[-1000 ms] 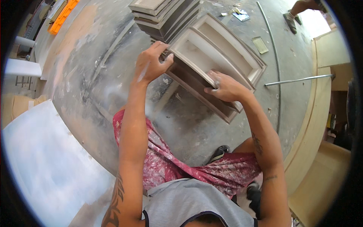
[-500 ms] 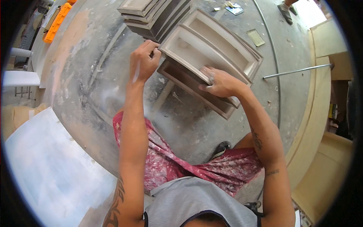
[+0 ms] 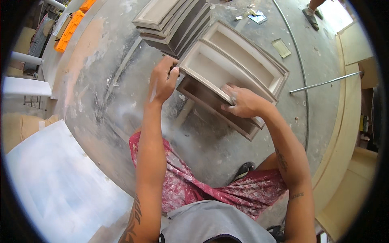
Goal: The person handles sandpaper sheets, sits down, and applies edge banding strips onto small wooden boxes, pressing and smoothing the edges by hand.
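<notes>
A shallow wooden drawer [image 3: 206,60], pale and dusty inside with a brownish rim, is tilted in front of me. My right hand [image 3: 244,101] grips its near long side, fingers over the rim and thumb outside. Dust whitens those fingertips. At the drawer's left corner is my left hand [image 3: 164,79], fingers curled and thumb pressed in; anything pinched there is hidden. Under the held drawer sits a darker drawer [image 3: 219,107]. Another pale drawer [image 3: 247,50] lies just behind it.
More dark drawers [image 3: 182,30] are stacked behind my left hand. On the right are a cable [image 3: 298,52], a metal rod [image 3: 324,83] and a wooden cabinet frame [image 3: 336,141]. A whitish board [image 3: 65,182] lies at lower left. Another person's sandalled foot [image 3: 311,18] shows far right.
The whole scene sits slightly lower and further right in the picture. Both hands keep about the same places on or beside the drawer.
</notes>
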`<state>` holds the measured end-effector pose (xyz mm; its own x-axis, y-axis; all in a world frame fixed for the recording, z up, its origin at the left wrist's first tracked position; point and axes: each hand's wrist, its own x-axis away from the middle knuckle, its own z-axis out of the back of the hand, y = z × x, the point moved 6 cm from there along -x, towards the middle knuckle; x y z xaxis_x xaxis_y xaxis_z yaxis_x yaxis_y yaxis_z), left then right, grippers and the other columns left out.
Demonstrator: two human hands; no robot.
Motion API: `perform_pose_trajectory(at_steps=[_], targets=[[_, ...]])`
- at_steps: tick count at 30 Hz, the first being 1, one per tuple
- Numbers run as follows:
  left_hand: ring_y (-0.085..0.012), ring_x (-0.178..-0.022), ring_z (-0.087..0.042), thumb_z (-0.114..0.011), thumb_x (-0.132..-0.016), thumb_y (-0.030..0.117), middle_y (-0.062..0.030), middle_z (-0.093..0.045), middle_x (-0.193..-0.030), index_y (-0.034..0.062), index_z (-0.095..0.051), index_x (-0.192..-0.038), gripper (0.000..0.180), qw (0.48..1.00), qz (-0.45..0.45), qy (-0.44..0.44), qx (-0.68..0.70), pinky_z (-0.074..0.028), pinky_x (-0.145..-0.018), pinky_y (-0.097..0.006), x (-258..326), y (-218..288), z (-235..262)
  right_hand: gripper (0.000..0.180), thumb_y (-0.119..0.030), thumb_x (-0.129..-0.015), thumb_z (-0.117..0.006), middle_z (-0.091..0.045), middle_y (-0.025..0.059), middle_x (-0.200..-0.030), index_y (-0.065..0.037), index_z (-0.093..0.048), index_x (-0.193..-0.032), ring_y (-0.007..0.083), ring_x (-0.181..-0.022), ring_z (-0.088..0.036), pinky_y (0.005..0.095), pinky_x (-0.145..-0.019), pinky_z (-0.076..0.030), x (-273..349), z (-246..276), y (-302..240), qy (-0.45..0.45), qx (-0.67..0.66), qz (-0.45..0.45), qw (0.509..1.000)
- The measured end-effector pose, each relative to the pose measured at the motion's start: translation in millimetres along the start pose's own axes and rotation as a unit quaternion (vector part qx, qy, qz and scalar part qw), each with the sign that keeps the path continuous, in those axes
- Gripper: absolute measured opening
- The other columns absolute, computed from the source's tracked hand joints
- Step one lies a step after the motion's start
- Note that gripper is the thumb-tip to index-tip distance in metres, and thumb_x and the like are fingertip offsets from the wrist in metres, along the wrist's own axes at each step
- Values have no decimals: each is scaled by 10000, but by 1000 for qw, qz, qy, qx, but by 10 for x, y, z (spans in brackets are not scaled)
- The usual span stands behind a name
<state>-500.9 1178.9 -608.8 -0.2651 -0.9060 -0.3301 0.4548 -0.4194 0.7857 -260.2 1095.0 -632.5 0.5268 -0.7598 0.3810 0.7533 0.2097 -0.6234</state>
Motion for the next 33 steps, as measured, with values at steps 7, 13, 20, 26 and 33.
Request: perform_pose_trajectory(at_steps=[7, 13, 20, 26, 33], targets=[[-371, -814, -596, -533, -871, 110, -194, -605, -901, -13, -592, -933, 150, 998, -17, 8, -60, -484, -758, -418, -5, 86, 30, 587, -371, -930, -659, -568, 270, -1199, 24, -474, -1322, 458, -1091, -574, 493, -949, -459, -16, 26, -35, 0, 18, 15, 1000], [-389, -840, -611, -592, -859, 156, -179, -611, -931, 6, -613, -951, 177, 994, -33, -9, -100, -491, -751, -444, 7, 188, 55, 612, -383, -933, -650, -565, 280, -1259, 26, -477, -1354, 458, -1154, -557, 473, -990, -450, 5, -1, -13, 26, 30, 26, 999], [-319, -813, -649, -651, -835, 167, -146, -635, -934, 8, -674, -1014, 240, 991, -36, -1, -128, -523, -743, -382, 32, 192, 112, 630, -373, -933, -652, -559, 288, -1302, 31, -471, -1382, 451, -1195, -548, 462, -1018, -441, 5, 42, -74, -5, 21, -21, 1000], [-358, -795, -665, -678, -830, 219, -104, -673, -935, 68, -690, -969, 205, 985, -58, 23, -162, -541, -700, -437, 41, 236, 125, 622, -356, -931, -655, -566, 294, -1301, 31, -471, -1380, 456, -1209, -541, 464, -1021, -437, 10, 68, -114, -11, 19, -30, 999], [-363, -819, -672, -675, -835, 223, -116, -676, -945, 56, -692, -971, 215, 984, -71, 15, -165, -549, -714, -433, 46, 264, 130, 622, -353, -928, -666, -564, 299, -1299, 19, -469, -1386, 462, -1205, -539, 470, -1019, -434, 17, 56, -88, 6, 17, -24, 1000]])
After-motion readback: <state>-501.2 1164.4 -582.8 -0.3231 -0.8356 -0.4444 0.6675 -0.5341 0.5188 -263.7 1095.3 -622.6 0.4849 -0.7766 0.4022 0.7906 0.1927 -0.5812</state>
